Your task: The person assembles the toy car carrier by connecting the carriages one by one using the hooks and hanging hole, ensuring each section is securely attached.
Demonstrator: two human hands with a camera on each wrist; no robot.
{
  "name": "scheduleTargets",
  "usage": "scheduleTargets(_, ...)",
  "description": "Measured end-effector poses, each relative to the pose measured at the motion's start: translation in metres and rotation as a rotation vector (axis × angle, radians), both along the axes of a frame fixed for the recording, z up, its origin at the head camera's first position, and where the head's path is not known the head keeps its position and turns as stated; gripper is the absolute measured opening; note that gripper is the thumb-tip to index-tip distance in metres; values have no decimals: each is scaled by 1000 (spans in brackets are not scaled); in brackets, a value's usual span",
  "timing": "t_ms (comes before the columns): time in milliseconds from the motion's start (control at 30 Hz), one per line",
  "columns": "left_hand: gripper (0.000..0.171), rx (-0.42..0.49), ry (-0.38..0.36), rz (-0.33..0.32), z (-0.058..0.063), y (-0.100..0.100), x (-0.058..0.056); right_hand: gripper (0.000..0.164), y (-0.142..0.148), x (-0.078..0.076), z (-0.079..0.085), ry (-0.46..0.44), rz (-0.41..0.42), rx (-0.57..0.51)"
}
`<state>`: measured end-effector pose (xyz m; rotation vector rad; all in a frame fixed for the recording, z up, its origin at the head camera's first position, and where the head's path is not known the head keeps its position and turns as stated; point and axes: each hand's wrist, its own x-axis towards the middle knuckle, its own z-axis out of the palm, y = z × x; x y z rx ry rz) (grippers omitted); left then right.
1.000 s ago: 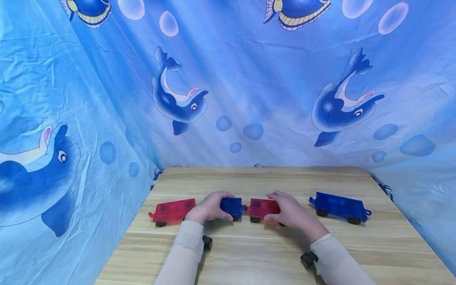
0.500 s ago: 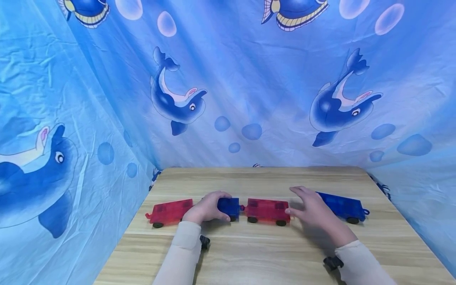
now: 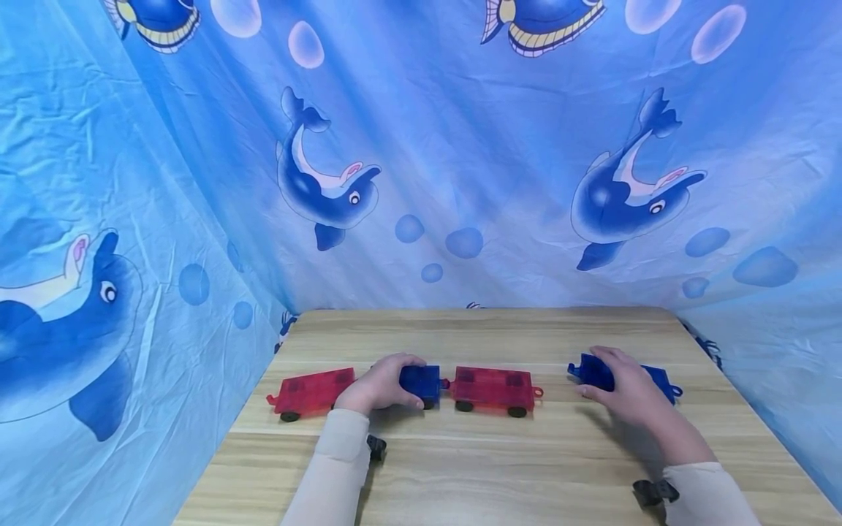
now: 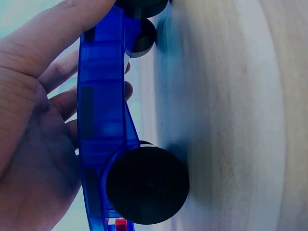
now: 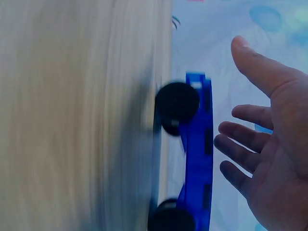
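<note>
Four flat toy train cars stand in a row on the wooden table (image 3: 487,467). My left hand (image 3: 384,386) grips the short blue car (image 3: 422,383) from above, and its fingers and thumb wrap the blue car (image 4: 103,120) in the left wrist view. A red car (image 3: 309,391) sits just left of that hand. Another red car (image 3: 493,388) stands free in the middle, its left end meeting the blue one. My right hand (image 3: 621,391) hovers over the far-right blue car (image 3: 595,372). Its fingers (image 5: 240,139) are spread and just apart from that car (image 5: 199,144).
Blue cloth printed with dolphins (image 3: 329,190) hangs behind and along both sides of the table. Bare wood runs in front of the cars and behind them. Black wrist mounts (image 3: 651,491) sit on both sleeves.
My right hand let go of the middle red car and moved right to the far blue car. The left hand kept its grip and stayed put.
</note>
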<state>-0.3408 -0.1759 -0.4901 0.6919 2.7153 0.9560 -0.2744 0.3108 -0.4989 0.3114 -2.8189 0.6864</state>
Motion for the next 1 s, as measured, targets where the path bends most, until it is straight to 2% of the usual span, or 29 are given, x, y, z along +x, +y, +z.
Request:
scheduleTargets(167, 77, 0, -9, 3, -1, 0, 0, 91, 19, 5, -3, -13, -45, -14)
scheduleTargets(400, 78, 2, -13, -1, -2, -1, 0, 96, 40, 5, -10, -53, -62, 8)
scheduleTargets(700, 77, 10, -1, -6, 0, -1, -1, 91, 46, 4, -15, -96, -75, 25)
scheduleTargets(1000, 78, -14, 7, -4, 0, -1, -1, 89, 46, 5, -14, -99, -95, 44)
